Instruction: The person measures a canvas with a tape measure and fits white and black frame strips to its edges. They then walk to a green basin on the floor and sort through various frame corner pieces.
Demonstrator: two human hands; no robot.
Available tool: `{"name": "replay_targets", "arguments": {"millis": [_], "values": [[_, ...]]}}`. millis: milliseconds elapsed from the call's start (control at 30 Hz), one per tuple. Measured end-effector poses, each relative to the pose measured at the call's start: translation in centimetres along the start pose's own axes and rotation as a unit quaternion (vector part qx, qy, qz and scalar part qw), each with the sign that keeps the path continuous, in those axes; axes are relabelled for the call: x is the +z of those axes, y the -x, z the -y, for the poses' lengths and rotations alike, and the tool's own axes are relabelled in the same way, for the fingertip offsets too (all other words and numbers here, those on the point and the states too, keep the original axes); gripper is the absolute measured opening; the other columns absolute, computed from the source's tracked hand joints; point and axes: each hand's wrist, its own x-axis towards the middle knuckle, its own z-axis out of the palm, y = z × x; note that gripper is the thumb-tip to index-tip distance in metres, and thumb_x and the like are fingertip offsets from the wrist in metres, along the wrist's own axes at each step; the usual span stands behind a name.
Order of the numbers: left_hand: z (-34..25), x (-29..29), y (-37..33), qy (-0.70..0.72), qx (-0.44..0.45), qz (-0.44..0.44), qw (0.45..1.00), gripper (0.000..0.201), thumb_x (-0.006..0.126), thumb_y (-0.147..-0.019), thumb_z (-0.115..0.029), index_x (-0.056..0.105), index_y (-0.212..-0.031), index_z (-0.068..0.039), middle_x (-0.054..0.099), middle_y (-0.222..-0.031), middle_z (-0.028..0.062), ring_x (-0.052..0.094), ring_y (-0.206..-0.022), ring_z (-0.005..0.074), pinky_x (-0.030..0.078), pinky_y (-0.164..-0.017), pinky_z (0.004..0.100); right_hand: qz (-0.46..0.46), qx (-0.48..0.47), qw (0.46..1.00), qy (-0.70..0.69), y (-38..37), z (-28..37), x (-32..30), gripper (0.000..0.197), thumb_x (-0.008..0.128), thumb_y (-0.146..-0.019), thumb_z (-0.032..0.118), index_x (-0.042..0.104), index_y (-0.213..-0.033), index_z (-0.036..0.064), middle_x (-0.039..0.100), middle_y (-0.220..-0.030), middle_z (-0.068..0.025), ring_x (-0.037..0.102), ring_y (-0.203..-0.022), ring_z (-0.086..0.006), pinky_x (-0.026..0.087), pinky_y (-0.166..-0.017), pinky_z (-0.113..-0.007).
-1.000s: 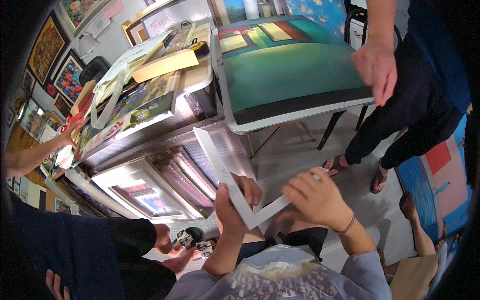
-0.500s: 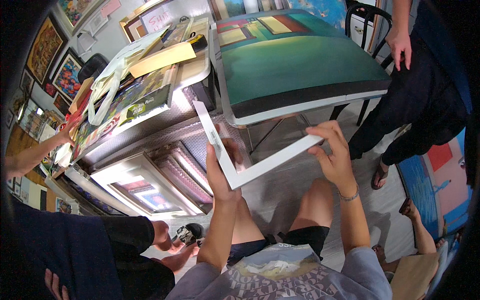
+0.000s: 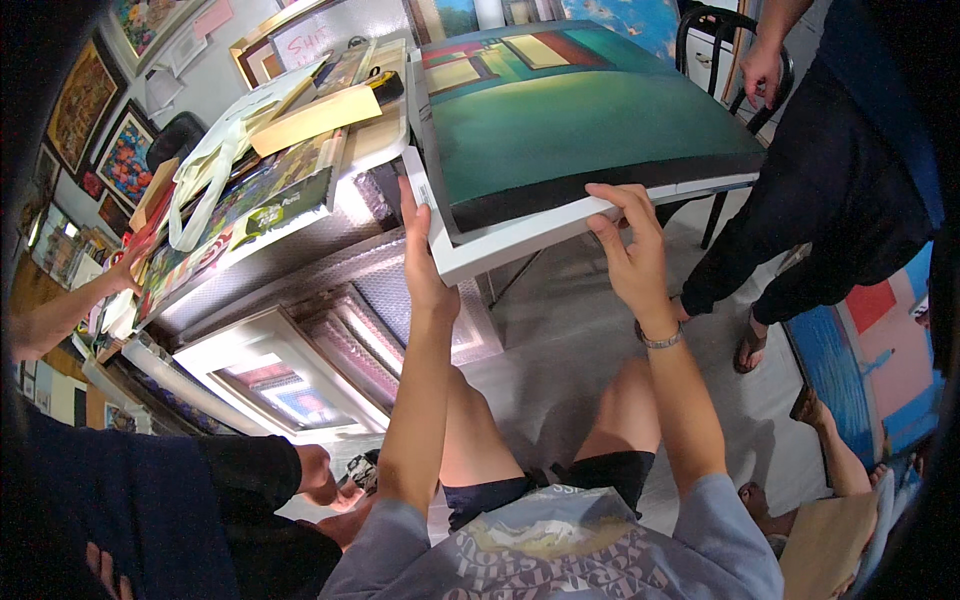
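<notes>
A white L-shaped picture-frame corner sample (image 3: 510, 248) is up against the near left corner of a large green canvas painting (image 3: 580, 135), one arm along its left side and the other along its dark front edge. My left hand (image 3: 430, 262) is closed round the sample near its corner, fingers up the left arm. With thumb and fingers, my right hand (image 3: 632, 245) pinches the far end of the front arm. Whether the sample touches the canvas I cannot tell. The painting lies flat on a table with a pale rim (image 3: 715, 183).
At the left, a second table carries papers, a yellow envelope (image 3: 315, 118), a white bag (image 3: 205, 190) and a tape measure (image 3: 384, 86). Below it lean a white frame (image 3: 235, 350) and bubble-wrapped pieces. People stand at both sides; a black chair (image 3: 735, 60) is behind the painting.
Both my hands have moved forward and up with the frame corner sample, from above my knees to the canvas's near left corner. The person at the right has shifted slightly.
</notes>
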Motion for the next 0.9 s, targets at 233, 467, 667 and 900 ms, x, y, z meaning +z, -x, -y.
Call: {"name": "replay_targets", "arguments": {"millis": [233, 467, 667, 900], "values": [[0.0, 0.2, -0.9, -0.007, -0.003, 0.006, 1.000, 0.069, 0.046, -0.096, -0.035, 0.022, -0.154, -0.007, 0.037, -0.152, 0.0101, 0.041, -0.135, 0.0248, 0.031, -0.112, 0.0364, -0.050, 0.093, 0.994, -0.011, 0.8, 0.6, 0.4, 0.034, 0.070, -0.088, 0.012, 0.058, -0.120, 0.0057, 0.061, -0.104, -0.0078, 0.059, -0.088, -0.0182, 0.047, -0.075, -0.028], [0.4, -0.4, -2.4, 0.024, -0.032, 0.000, 0.999, 0.070, 0.051, -0.093, -0.034, 0.027, -0.153, -0.007, 0.045, -0.146, 0.0118, 0.048, -0.129, 0.0269, 0.037, -0.108, 0.0366, -0.059, 0.091, 0.994, 0.018, 0.5, 0.5, 1.1, 0.036, 0.073, -0.087, 0.018, 0.058, -0.117, 0.0043, 0.062, -0.100, -0.0083, 0.059, -0.080, -0.0182, 0.048, -0.070, -0.029], [0.6, -0.3, -2.3, 0.021, -0.045, 0.006, 0.999, 0.073, 0.053, -0.090, -0.035, 0.027, -0.152, -0.006, 0.046, -0.144, 0.0139, 0.049, -0.127, 0.0281, 0.037, -0.107, 0.0369, -0.067, 0.111, 0.991, 0.019, 0.6, -0.3, 1.1, 0.039, 0.074, -0.086, 0.025, 0.058, -0.115, 0.0047, 0.063, -0.091, -0.0075, 0.056, -0.071, -0.0174, 0.046, -0.064, -0.029], [1.3, -1.4, -3.0, -0.016, -0.035, 0.024, 0.999, 0.073, 0.054, -0.089, -0.037, 0.030, -0.151, -0.006, 0.047, -0.142, 0.0135, 0.048, -0.128, 0.0282, 0.037, -0.107, 0.0370, -0.062, 0.111, 0.992, 0.017, 0.8, -0.6, 1.1, 0.039, 0.075, -0.086, 0.025, 0.058, -0.114, 0.0050, 0.063, -0.090, -0.0071, 0.055, -0.069, -0.0159, 0.046, -0.063, -0.029]]}}
